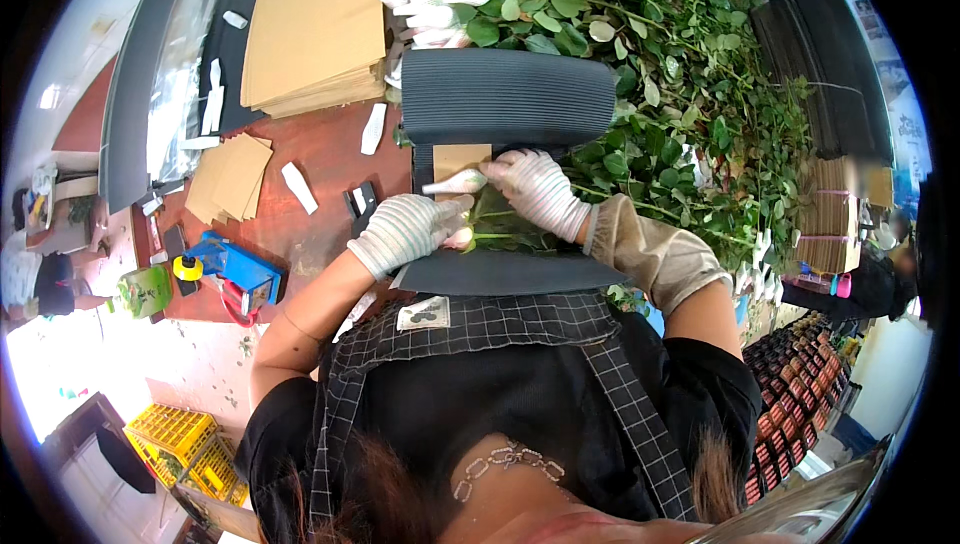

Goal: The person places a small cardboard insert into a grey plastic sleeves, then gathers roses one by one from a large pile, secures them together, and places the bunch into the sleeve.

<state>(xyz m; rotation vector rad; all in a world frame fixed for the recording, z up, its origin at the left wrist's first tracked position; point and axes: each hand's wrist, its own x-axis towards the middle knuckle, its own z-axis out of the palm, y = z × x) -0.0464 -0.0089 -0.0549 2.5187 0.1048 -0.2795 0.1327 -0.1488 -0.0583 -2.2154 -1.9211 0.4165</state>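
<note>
My left hand (405,229), in a striped knit glove, rests its fingers on a pale rose bud (459,237) in front of me. My right hand (536,187), gloved alike with a beige sleeve cover, has its fingertips at the base of a rose bud in a white net sleeve (466,181); whether they grip it is unclear. Stems and leaves run rightward under that hand. Beneath the buds lies a brown cardboard piece (457,160) on dark corrugated sheet. One curled part of the corrugated sheet (506,93) stands beyond my hands, and its near edge (510,272) lies against my apron.
Leafy rose stems (675,93) are heaped at the right, beside netted buds (431,0). Brown cardboard sheets (319,26) are stacked at upper left. A blue tape dispenser (244,266), a green bottle (144,291) and small cardboard pieces (231,178) lie left. Yellow crates (176,443) stand at lower left.
</note>
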